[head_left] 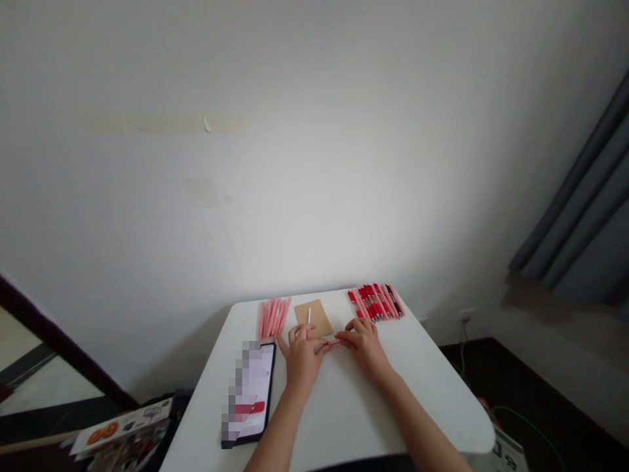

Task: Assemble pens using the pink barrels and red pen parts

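Note:
My left hand (303, 357) and my right hand (364, 345) meet over the middle of the white table (339, 406). Between their fingertips lies a slim pink pen (335, 343), one end pinched by each hand; most of it is covered by fingers. Just beyond my left hand is a square brown card (320, 319) with a thin white stick (309, 314) on it. A bunch of pink pen barrels (274, 316) lies to the left of the card. Past my right hand, several red, pink and black pens (377, 302) lie side by side.
A phone (260, 393) with its screen lit lies left of my left forearm. The plain wall (314, 164) stands behind the table's back edge. A grey curtain (584, 229) hangs at the right. Boxes and papers (122, 429) sit low at the left, beside the table.

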`<state>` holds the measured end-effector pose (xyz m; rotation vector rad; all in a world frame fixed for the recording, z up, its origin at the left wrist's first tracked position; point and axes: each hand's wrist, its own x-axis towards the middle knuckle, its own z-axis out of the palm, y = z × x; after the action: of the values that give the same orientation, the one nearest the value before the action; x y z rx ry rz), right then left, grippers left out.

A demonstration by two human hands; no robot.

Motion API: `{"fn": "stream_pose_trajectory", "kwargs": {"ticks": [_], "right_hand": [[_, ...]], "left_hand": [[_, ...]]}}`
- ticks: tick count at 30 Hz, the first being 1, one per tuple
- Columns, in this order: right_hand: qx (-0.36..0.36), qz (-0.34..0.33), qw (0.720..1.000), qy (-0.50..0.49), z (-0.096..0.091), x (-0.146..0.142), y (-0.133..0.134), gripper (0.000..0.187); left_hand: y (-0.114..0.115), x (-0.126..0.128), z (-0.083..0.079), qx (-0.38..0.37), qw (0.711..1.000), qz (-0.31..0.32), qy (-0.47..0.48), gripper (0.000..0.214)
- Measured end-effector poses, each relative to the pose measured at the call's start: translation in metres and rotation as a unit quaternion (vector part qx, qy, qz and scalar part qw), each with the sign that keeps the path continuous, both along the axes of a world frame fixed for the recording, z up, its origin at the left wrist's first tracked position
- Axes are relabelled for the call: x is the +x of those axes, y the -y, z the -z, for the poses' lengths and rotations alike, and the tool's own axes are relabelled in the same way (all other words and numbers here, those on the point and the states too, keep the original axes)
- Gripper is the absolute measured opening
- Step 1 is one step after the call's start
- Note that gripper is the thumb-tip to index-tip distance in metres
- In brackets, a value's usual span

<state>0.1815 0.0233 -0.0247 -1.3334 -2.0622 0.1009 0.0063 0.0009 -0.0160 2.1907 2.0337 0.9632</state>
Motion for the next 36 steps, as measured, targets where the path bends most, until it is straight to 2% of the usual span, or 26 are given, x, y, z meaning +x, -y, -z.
{"fn": "stream_pose_trajectory", "kwargs": {"ticks": [17, 24, 30, 36], "right_hand": [[-0.014, 0.004, 1.0, -0.01, 0.0029, 0.0036, -0.0037, 0.016], [-0.025, 0.011, 0.998, -0.05, 0.0026, 0.0044, -0.0036, 0.018], [-0.032, 0.048, 0.995, -0.078, 0.0003, 0.0057, -0.0023, 0.024], [-0.025, 0.071, 0.994, -0.075, 0.0003, 0.006, -0.0029, 0.022]], "left_hand": [[-0.0001, -0.0006, 0.0005, -0.001, 1.0, -0.003, -0.013, 0.011], [-0.0009, -0.002, 0.0017, 0.008, 1.0, -0.012, -0.006, 0.007], [0.0001, -0.0011, -0.0022, 0.004, 1.0, -0.013, 0.02, 0.007], [0.0006, -0.0021, -0.0001, 0.015, 1.0, -0.027, -0.004, 0.004]]}}
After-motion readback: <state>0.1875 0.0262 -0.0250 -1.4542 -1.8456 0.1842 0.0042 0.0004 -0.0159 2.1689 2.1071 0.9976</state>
